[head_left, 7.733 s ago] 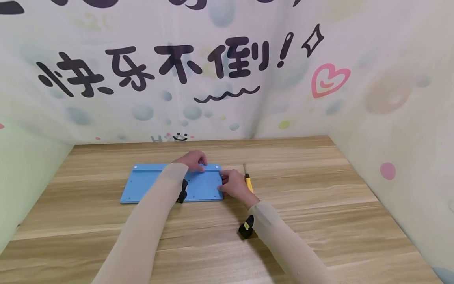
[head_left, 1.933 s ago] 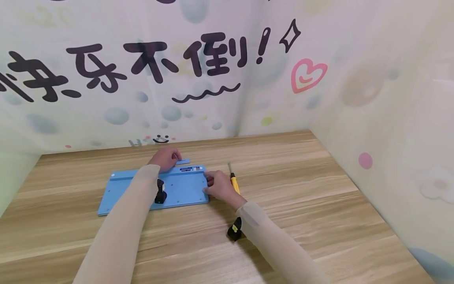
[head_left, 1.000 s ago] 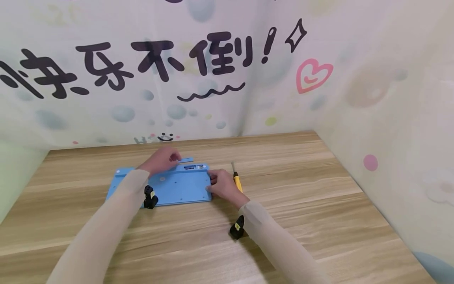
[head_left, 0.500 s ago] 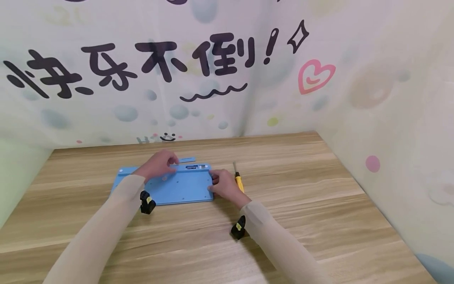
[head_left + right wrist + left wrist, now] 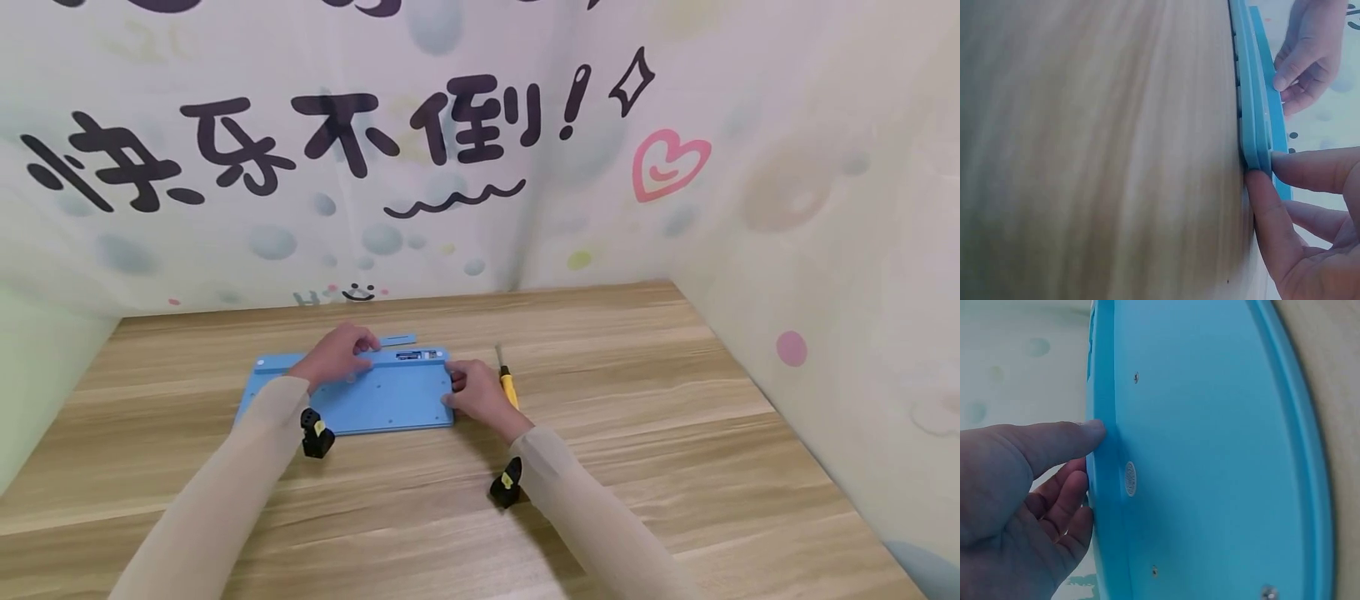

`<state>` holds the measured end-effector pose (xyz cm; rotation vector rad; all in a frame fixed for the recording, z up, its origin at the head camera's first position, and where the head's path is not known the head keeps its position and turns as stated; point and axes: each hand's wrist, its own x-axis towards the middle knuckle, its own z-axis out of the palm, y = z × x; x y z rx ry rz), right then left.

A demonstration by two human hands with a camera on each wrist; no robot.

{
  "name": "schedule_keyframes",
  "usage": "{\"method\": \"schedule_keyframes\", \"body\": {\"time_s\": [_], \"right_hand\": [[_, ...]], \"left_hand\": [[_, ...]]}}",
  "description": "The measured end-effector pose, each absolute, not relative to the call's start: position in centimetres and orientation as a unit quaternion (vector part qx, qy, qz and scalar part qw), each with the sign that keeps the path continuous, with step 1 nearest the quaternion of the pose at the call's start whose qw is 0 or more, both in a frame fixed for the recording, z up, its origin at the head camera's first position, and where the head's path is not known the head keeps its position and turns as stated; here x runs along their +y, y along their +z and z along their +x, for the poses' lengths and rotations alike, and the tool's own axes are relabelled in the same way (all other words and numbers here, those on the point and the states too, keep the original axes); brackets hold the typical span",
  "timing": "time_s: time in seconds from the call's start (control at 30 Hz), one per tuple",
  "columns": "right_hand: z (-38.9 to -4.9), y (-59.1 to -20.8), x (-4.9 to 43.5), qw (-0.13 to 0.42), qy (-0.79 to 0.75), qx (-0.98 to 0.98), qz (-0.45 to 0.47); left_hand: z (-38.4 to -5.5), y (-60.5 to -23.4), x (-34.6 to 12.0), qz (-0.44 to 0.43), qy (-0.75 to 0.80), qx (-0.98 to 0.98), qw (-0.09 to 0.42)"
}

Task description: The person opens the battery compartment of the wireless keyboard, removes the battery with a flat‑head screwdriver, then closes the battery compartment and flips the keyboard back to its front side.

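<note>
A light-blue keyboard (image 5: 390,400) lies face down on the table, its raised back ridge along the far side. Near the ridge's right end the battery compartment (image 5: 412,356) is uncovered, with dark batteries inside. Its small blue cover (image 5: 398,340) lies just behind the keyboard. My left hand (image 5: 337,354) grips the ridge left of the compartment; in the left wrist view the thumb (image 5: 1075,440) is on top and the fingers are behind the edge. My right hand (image 5: 480,390) pinches the keyboard's right edge; the thumb and forefinger (image 5: 1272,231) show in the right wrist view.
A yellow-handled screwdriver (image 5: 509,389) lies right of the keyboard, partly behind my right hand. A printed cloth wall (image 5: 450,250) rises behind the wood-grain table (image 5: 420,517), with more wall at both sides. A black camera (image 5: 317,433) is strapped at my left wrist.
The battery cover, earlier on the keyboard under my left hand, now lies behind it. My left hand has moved off the cover onto the ridge. My right hand stays at the right edge.
</note>
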<state>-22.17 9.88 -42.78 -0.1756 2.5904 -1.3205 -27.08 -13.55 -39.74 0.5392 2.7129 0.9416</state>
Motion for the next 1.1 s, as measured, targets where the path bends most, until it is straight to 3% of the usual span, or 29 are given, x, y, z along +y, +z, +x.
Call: {"method": "schedule_keyframes", "body": {"time_s": [0.67,1.1], "right_hand": [[-22.7,-41.8,10.6,0.135,-0.490,0.860,-0.038],[-23.1,-39.1,11.9,0.103,-0.485,0.866,-0.062]], "left_hand": [[-27.7,-41.2,-14.1,0.162,0.381,0.901,0.128],[-27.3,-40.8,-14.2,0.147,0.377,0.905,0.129]]}}
